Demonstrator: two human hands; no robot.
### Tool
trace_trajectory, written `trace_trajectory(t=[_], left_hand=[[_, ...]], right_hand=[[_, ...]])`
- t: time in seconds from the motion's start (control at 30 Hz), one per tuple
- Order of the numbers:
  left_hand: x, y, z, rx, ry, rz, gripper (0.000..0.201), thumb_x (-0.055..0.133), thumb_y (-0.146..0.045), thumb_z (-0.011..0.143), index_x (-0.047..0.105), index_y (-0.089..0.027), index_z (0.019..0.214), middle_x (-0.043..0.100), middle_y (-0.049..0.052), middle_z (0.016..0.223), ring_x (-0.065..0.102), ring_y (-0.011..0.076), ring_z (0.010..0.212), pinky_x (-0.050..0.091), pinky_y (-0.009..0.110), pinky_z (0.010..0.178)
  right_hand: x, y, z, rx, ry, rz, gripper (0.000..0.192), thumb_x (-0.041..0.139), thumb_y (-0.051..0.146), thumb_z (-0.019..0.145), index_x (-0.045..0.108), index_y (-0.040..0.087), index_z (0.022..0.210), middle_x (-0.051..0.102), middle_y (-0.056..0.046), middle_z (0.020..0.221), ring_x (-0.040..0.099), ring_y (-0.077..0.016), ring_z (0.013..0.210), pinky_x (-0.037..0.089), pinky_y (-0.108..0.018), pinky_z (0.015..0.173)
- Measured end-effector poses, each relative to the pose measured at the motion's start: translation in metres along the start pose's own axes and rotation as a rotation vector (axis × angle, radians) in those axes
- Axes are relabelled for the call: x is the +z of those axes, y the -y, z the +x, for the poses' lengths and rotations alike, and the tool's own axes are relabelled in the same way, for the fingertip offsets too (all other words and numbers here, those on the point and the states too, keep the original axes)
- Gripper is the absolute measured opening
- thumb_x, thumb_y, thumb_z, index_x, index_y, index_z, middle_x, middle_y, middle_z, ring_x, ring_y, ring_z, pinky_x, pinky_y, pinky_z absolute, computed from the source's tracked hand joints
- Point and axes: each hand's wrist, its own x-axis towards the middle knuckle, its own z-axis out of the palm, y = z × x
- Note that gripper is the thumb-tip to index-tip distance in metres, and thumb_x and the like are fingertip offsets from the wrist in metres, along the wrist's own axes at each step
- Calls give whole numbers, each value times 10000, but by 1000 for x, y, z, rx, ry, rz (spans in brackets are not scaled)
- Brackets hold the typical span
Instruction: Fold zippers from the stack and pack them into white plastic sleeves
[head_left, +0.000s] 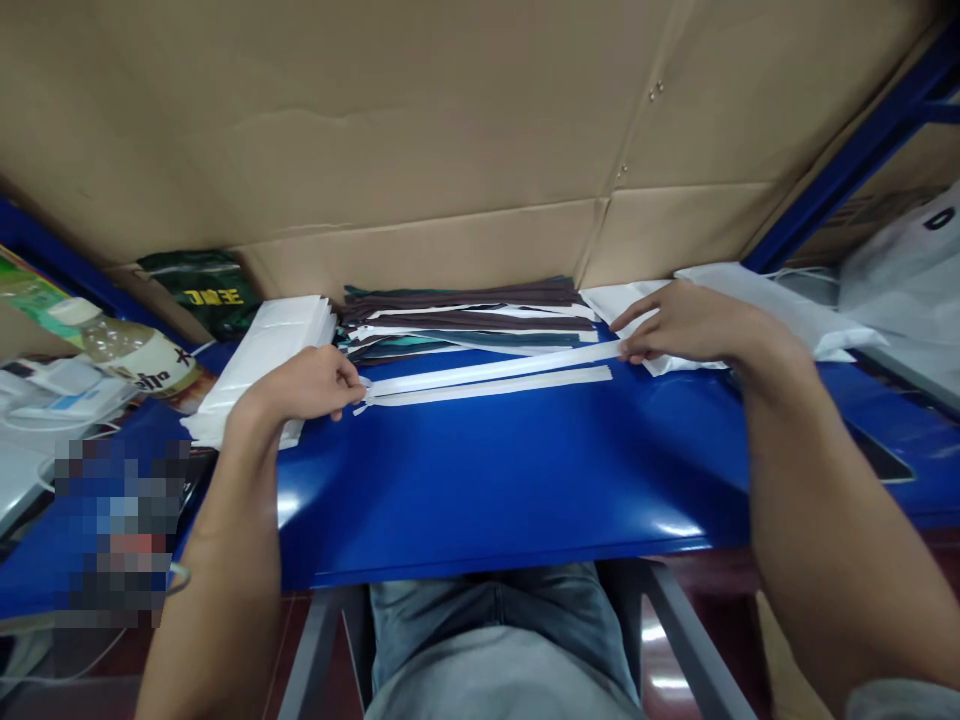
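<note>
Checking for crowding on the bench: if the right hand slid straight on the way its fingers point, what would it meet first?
The right hand points leftward along the white strip; it would probably first meet the stack of dark and white strips beside it, though depth is unclear.

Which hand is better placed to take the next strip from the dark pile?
Probably the right hand: it rests at the white strip's end, beside the dark pile. The left hand pinches the other end.

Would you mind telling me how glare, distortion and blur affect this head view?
Head view: glare patches on the glossy blue table; wide-angle bending at the edges; a pixelated block at lower left; the left hand, right hand and long white zipper strip are sharp.
</note>
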Motion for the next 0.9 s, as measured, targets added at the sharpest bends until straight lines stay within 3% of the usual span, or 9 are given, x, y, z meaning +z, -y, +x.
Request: trace_trajectory(t=[0.1,0.2,0.27,0.37,0.47,0.53,0.7,0.9], left_hand=[[0,3,1,-46,56,-9,264,705,-470,800,782,-285,628,725,34,584,703,223,581,506,355,656],[-1,7,0,-46,89,-9,335,727,-539,832,780,-284,621,724,41,575,704,221,581,519,355,670],[-2,9,0,-42,44,-14,403,718,-604,871,781,-285,634,716,40,566,707,226,588,528,360,681],[-3,9,6,-77,-214,-12,354,706,-579,925,817,-282,769,765,43,658,737,255,674,549,383,739],[-7,8,27,-103,-507,95,200,721,-397,927,848,-265,1006,851,75,958,768,305,890,565,424,867],[-13,6,46,-115,-589,192,279,705,-327,936,844,-253,1167,845,109,1139,751,337,1032,563,452,943],[-24,9,94,-195,-561,327,426,639,-306,1002,800,-237,1391,775,204,1330,703,407,1147,549,519,983],[-29,29,125,-168,-418,332,386,695,-341,993,795,-301,1364,779,135,1340,659,371,1188,504,484,1060]], right_hand=[[5,17,-4,73,170,-19,247,836,255,728,868,228,971,799,-67,720,750,-272,653,550,-403,612],[7,21,-6,92,146,-46,293,901,413,761,846,219,975,781,-90,708,733,-275,648,556,-428,648],[7,19,-5,119,50,-116,395,931,559,764,834,228,958,756,-103,691,727,-302,677,564,-466,710],[8,17,-3,145,-112,-192,499,892,713,781,828,257,972,732,-101,701,732,-345,761,555,-497,777],[13,21,-2,140,-165,-196,429,856,667,838,821,257,960,729,-89,700,724,-335,779,531,-474,768],[19,26,-3,101,-197,-203,359,860,604,856,817,255,929,730,-80,694,721,-328,781,524,-466,770],[32,38,-3,41,-193,-188,319,828,579,896,819,261,906,695,-60,628,712,-313,696,544,-479,772],[45,37,1,-33,-205,-147,347,816,623,885,806,277,869,687,-58,615,728,-315,696,557,-441,722]])
